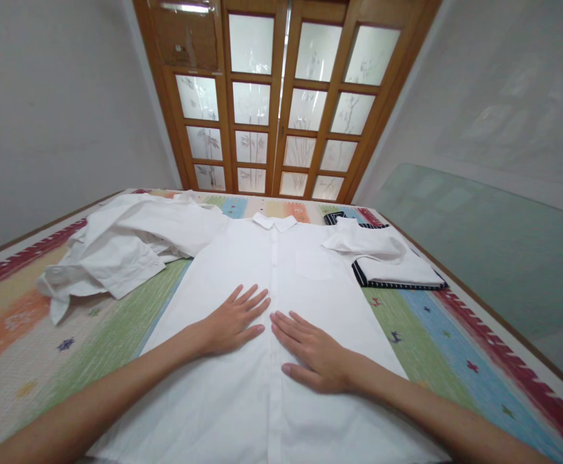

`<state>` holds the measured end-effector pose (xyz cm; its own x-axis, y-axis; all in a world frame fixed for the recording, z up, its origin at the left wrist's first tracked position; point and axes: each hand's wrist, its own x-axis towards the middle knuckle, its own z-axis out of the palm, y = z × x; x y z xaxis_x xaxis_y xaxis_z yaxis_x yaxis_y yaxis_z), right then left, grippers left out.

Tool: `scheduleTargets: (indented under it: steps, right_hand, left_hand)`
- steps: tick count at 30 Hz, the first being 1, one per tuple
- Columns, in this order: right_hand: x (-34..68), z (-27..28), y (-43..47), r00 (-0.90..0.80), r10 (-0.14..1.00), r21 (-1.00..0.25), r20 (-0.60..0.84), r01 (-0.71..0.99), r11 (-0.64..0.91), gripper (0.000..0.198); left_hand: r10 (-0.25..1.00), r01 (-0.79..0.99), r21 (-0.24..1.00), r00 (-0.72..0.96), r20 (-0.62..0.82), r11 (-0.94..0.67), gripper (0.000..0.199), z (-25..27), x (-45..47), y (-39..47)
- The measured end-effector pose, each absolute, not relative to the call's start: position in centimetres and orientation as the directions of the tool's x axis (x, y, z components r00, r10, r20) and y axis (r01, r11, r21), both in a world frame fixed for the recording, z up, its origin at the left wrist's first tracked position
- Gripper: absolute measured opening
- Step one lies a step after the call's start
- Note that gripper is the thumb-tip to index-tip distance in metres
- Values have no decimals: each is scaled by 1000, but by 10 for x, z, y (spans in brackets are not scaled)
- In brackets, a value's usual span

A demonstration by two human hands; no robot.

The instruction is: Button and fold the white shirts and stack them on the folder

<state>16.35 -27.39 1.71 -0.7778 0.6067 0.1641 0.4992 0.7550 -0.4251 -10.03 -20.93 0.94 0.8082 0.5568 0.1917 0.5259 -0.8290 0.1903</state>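
Note:
A white button-up shirt point(243, 399) lies spread flat, front side up, with its collar at the far end and its button strip running down the middle. My left hand point(236, 320) rests flat on the shirt just left of the buttons, fingers spread. On the other side of the strip, my right hand point(313, 354) also lies flat, its fingers stretched out toward the strip. Neither hand grips anything. The lower hem runs out of view at the bottom edge.
Beneath everything is a striped, colourful cloth point(102, 348) on a table. Crumpled white garments point(127, 238) lie at the left. Folded clothes, white point(402, 267) over black-striped, sit at the right. Wooden doors with glass panes point(272, 96) stand beyond, between walls.

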Motion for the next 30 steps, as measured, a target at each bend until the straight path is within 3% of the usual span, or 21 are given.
scheduleTargets:
  steps: [3,6,8,10,14,18,24,30]
  right_hand:
    - [166,31,-278,-803,589,-711,85,366,601,36]
    - [161,37,-261,-609,793,-841,11,423,337,36]
    - [154,37,-242,-431,902,-831,31,490,263,31]
    - [145,37,-224,-344,938,-798,49,552,244,27]
    - [122,34,-202,-301,953,-672,13,704,232,26]
    - [109,31,-200,-247,965,-522,84,814,254,17]
    - [113,29,-197,-221,970,-692,-97,716,94,6]
    - [125,22,-191,-281,931,-877,-231,474,-74,10]
  left_hand:
    - [515,448,316,840,170,-836,54,18,-104,-220]
    - [629,499,430,738,243,-752,36,17,-99,-217]
    - [709,551,463,638,302,-694,32,12,-91,-209]
    - [745,587,465,578,334,-663,34,7,-82,-200]
    - [784,640,456,538,309,-619,45,1,-70,-186]
    - [792,636,477,537,291,-606,50,0,-68,-179]
    - [797,628,498,533,286,-598,46,3,-66,-178]
    - [815,628,531,515,265,-569,25,15,-56,-183]
